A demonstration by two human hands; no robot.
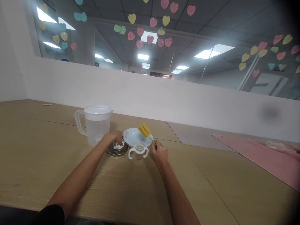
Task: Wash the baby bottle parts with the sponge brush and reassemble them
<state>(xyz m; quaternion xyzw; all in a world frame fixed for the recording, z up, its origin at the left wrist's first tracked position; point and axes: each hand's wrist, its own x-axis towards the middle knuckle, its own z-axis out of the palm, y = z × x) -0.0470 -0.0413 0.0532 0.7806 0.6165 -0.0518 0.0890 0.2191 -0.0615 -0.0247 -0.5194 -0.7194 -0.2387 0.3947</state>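
My right hand (pixel 160 153) is closed round the thin green handle of a sponge brush (pixel 144 130), whose yellow sponge head points up and to the left over a white bowl (pixel 127 137). In front of the bowl stands a clear baby bottle (pixel 138 156) with two white side handles, red lettering and an open top. My left hand (pixel 116 136) reaches down over a round metal tray (pixel 114 153), fingers curled onto a white bottle lid (pixel 120 145). Its fingertips are partly hidden. Other small white and clear parts lie close by on the tray.
A clear plastic pitcher (pixel 97 126) with a white lid stands behind my left forearm. A pink mat (pixel 262 156) lies at the right, with a crumpled clear plastic item on it. Behind the wooden table (pixel 112 187) rises a white wall (pixel 140 93) below glass.
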